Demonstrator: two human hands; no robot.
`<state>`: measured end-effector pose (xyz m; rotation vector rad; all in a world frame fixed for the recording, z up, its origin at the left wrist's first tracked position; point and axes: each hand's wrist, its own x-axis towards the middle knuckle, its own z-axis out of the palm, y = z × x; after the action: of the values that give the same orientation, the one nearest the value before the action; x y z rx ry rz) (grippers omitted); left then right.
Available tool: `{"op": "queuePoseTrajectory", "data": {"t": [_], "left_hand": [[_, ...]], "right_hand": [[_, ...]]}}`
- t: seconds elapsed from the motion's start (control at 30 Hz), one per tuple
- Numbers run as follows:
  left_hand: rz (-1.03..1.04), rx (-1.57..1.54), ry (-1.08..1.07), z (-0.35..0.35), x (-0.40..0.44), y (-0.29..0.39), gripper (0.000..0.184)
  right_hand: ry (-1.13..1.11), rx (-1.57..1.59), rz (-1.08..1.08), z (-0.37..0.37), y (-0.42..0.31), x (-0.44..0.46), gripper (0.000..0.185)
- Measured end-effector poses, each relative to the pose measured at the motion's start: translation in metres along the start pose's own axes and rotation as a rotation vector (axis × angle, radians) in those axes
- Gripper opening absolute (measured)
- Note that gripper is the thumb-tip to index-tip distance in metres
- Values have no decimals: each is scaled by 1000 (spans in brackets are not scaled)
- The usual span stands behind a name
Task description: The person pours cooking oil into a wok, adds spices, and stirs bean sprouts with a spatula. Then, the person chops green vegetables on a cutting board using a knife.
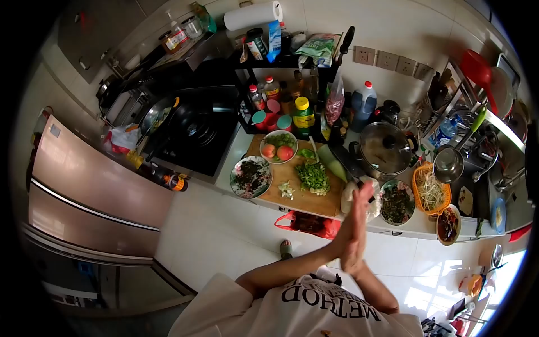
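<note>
My left hand (343, 238) and my right hand (360, 238) are raised in front of my chest, pressed palm to palm. The fingers of both are straight and point up toward the counter, with nothing seen between them. Just beyond them is a wooden cutting board (273, 194). On it are chopped greens (312, 176), chopped white pieces (287, 190), a pale green gourd-like vegetable (332, 163) and a bowl (279, 160) of peaches and green fruit. A whitish bag (373, 209) lies behind my fingers, partly hidden.
Plates of dark leafy food (251, 177) (397, 202) flank the board. An orange basket (415, 188) holds bean sprouts, near a lidded pot (385, 149). The black stove (196, 146) is at left, with the sink (480, 196) at right. A red bag (323, 226) hangs below the counter edge.
</note>
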<state>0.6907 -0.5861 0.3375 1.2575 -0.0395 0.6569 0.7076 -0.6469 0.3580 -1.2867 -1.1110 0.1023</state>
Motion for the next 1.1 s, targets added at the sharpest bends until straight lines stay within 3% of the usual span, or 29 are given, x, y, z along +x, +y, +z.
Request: {"op": "queuePoseTrajectory", "data": {"t": [0.03, 0.07, 0.17, 0.23, 0.3, 0.37, 0.4, 0.5, 0.63, 0.7, 0.77, 0.8, 0.87, 0.97, 1.03, 1.1], "left_hand": [[-40, -115, -45, 7, -3, 6, 81], [-220, -117, -15, 14, -9, 32, 85], [-243, -117, -53, 18, -37, 36, 105], [-235, -83, -23, 14, -42, 36, 108], [-141, 27, -89, -18, -41, 27, 97], [122, 18, 41, -38, 1, 52, 84], [0, 91, 117, -53, 3, 65, 80], [-51, -200, 245, -93, 14, 45, 73], [-48, -210, 19, -99, -24, 32, 67], [-518, -357, 88, -120, -67, 1, 74], [-505, -238, -25, -126, -75, 5, 75], [-514, -185, 49, -129, -84, -3, 70], [-753, -462, 192, -167, -106, -28, 61], [-1022, -779, 583, -247, -130, -80, 41], [-965, -1168, 547, -302, -151, -124, 42], [-1053, -1237, 630, -327, -144, -132, 46]], "right_hand": [[26, -3, -32, -3, -4, 17, 76], [51, -48, 19, -4, -3, 34, 75], [174, -220, 184, -13, -1, 64, 72], [103, -97, 120, -3, 20, 48, 73], [29, 25, 102, 16, 30, 32, 76], [-10, 134, 187, 47, 9, 12, 80], [-65, 108, 150, 62, 6, -2, 80], [-142, -1, 74, 93, -4, -13, 79], [-84, -175, -11, 100, 32, 14, 71], [-22, -286, 88, 95, 51, 25, 62], [0, -347, 183, 89, 85, 24, 54], [-52, -376, 301, 91, 107, 16, 49], [-154, -430, 538, 98, 156, -5, 42], [-359, -343, 439, 134, 204, -23, 39], [-409, -480, 420, 163, 231, -24, 36], [-448, -571, 439, 187, 248, -12, 37]]}}
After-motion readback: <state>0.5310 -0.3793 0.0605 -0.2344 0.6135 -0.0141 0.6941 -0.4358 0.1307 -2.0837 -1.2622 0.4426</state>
